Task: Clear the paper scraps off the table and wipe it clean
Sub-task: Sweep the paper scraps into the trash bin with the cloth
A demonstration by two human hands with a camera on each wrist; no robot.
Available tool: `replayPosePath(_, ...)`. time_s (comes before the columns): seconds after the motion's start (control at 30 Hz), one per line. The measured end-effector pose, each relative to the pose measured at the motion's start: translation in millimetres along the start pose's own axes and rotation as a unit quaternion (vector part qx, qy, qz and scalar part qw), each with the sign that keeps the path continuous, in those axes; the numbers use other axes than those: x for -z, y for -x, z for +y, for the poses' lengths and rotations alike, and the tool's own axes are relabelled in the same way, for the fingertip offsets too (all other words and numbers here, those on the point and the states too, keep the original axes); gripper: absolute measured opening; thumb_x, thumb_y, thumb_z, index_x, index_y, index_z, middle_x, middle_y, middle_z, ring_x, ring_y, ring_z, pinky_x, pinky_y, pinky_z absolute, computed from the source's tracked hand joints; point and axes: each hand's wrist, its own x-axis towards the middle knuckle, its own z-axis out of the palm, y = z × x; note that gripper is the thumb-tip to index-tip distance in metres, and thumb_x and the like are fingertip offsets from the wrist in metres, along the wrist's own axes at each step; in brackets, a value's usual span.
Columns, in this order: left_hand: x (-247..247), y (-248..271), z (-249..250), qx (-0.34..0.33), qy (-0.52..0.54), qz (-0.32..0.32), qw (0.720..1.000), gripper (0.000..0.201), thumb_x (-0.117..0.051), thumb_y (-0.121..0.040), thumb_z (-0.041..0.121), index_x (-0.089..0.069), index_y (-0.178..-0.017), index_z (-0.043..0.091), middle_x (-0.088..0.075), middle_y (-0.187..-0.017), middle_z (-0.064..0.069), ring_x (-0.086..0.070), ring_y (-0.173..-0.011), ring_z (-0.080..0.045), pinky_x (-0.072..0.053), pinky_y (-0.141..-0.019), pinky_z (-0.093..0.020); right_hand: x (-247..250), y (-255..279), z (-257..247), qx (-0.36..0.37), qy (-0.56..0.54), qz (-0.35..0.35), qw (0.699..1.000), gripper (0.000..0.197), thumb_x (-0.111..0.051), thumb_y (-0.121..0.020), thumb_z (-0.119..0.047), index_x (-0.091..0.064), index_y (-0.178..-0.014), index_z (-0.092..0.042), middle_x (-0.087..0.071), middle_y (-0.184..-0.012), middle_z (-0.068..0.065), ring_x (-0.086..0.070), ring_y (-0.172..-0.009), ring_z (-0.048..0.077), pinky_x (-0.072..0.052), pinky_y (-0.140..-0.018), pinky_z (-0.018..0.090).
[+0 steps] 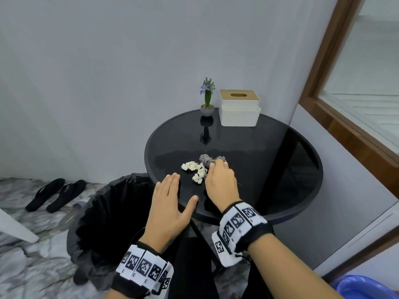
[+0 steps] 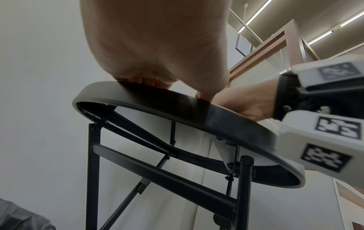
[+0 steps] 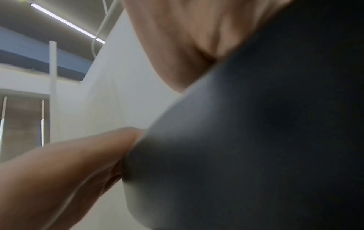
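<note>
Beside the worktop (image 1: 280, 169), the lined bin (image 1: 112, 212) waits. Our left hand (image 1: 168, 203), fingers straight and together, cups the near rim; the paper scraps (image 1: 195, 170) lie mid-worktop; our right hand (image 1: 220, 182) clamps a cloth (image 1: 207, 159). We judge the scraps must next be swept binward.
</note>
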Motion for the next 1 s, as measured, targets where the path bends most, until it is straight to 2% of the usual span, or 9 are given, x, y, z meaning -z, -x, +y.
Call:
replayPosePath(0.1, 2.5, 0.4, -2.3, -0.008, 0.004, -0.007, 1.0, 0.083, -0.035, -0.09, 0.067, -0.026, -0.152, 0.013, -0.026, -0.159, 0.0, -0.015, -0.148, -0.012, -0.005, -0.122, -0.033, 2.4, -2.7, -17.7, 0.039, 0.036, -0.043, 0.998, 0.028, -0.035, -0.1, -0.013, -0.051, -0.118, 0.002, -0.052, -0.127, 0.019, -0.048, -0.12, 0.036, -0.039, -0.096, 0.04)
replayPosePath(0.2, 7.3, 0.1, -9.8, -0.005, 0.015, -0.013, 1.0, 0.085, -0.033, -0.089, 0.069, -0.025, -0.153, 0.014, -0.023, -0.16, 0.002, -0.011, -0.149, -0.011, -0.004, -0.121, -0.031, 0.6, 0.7, -28.0, 0.072, 0.063, -0.078, 0.992, 0.029, -0.035, -0.1, -0.01, -0.051, -0.119, 0.004, -0.05, -0.129, 0.021, -0.045, -0.123, 0.038, -0.036, -0.101, 0.044)
replayPosePath(0.33, 15.2, -3.0, -27.5, 0.029, 0.042, -0.026, 0.998, 0.087, -0.035, -0.088, 0.071, -0.021, -0.154, 0.016, -0.014, -0.163, 0.005, 0.003, -0.149, -0.007, -0.008, -0.122, -0.036, -11.2, -0.8, -37.0, 0.07, 0.034, -0.086, 0.993, 0.028, -0.034, -0.1, -0.01, -0.051, -0.117, 0.004, -0.051, -0.126, 0.022, -0.047, -0.119, 0.039, -0.036, -0.097, 0.044)
replayPosePath(0.47, 22.0, -10.5, -44.4, 0.048, 0.058, -0.033, 0.997, 0.085, -0.042, -0.089, 0.068, -0.02, -0.154, 0.017, -0.011, -0.163, 0.007, 0.007, -0.148, -0.004, -0.006, -0.121, -0.03, -24.1, -0.1, -47.7, 0.052, 0.002, -0.07, 0.996, 0.027, -0.033, -0.101, -0.012, -0.051, -0.115, 0.002, -0.051, -0.125, 0.021, -0.048, -0.116, 0.04, -0.036, -0.094, 0.044)
replayPosePath(0.57, 25.3, -15.7, -53.1, 0.05, 0.07, -0.04, 0.995, 0.086, -0.041, -0.088, 0.069, -0.021, -0.154, 0.018, -0.01, -0.163, 0.008, 0.006, -0.149, -0.004, -0.005, -0.12, -0.028, -27.6, 1.2, -58.1, 0.068, 0.02, -0.095, 0.993, 0.027, -0.035, -0.099, -0.008, -0.05, -0.119, 0.004, -0.048, -0.129, 0.021, -0.045, -0.122, 0.039, -0.037, -0.1, 0.044)
replayPosePath(0.73, 27.9, -22.0, -70.4, 0.056, 0.087, -0.04, 0.994, 0.088, -0.039, -0.086, 0.073, -0.022, -0.154, 0.019, -0.012, -0.162, 0.01, -0.003, -0.149, -0.005, -0.014, -0.121, -0.033, -36.8, 0.1, -73.6, 0.064, -0.001, -0.095, 0.993, 0.028, -0.04, -0.098, -0.009, -0.048, -0.122, 0.003, -0.048, -0.132, 0.017, -0.045, -0.125, 0.035, -0.039, -0.101, 0.045)
replayPosePath(0.87, 32.5, -28.6, -82.2, 0.058, 0.073, -0.039, 0.995, 0.088, -0.039, -0.085, 0.072, -0.023, -0.153, 0.019, -0.013, -0.162, 0.009, -0.008, -0.148, -0.004, -0.01, -0.117, -0.023, -51.7, -5.1, -83.8, 0.064, -0.011, -0.086, 0.994, 0.026, -0.039, -0.099, -0.01, -0.051, -0.119, 0.001, -0.05, -0.128, 0.017, -0.049, -0.119, 0.035, -0.042, -0.097, 0.044)
replayPosePath(1.0, 38.8, -28.3, -92.2, 0.058, 0.07, -0.033, 0.995, 0.082, -0.041, -0.088, 0.068, -0.024, -0.153, 0.021, -0.018, -0.161, 0.007, -0.013, -0.147, -0.005, -0.011, -0.115, -0.021, -64.0, -9.7, -93.4, 0.052, -0.073, -0.068, 0.994, 0.028, -0.039, -0.097, -0.009, -0.054, -0.116, 0.004, -0.056, -0.12, 0.023, -0.052, -0.114, 0.039, -0.043, -0.095, 0.048)
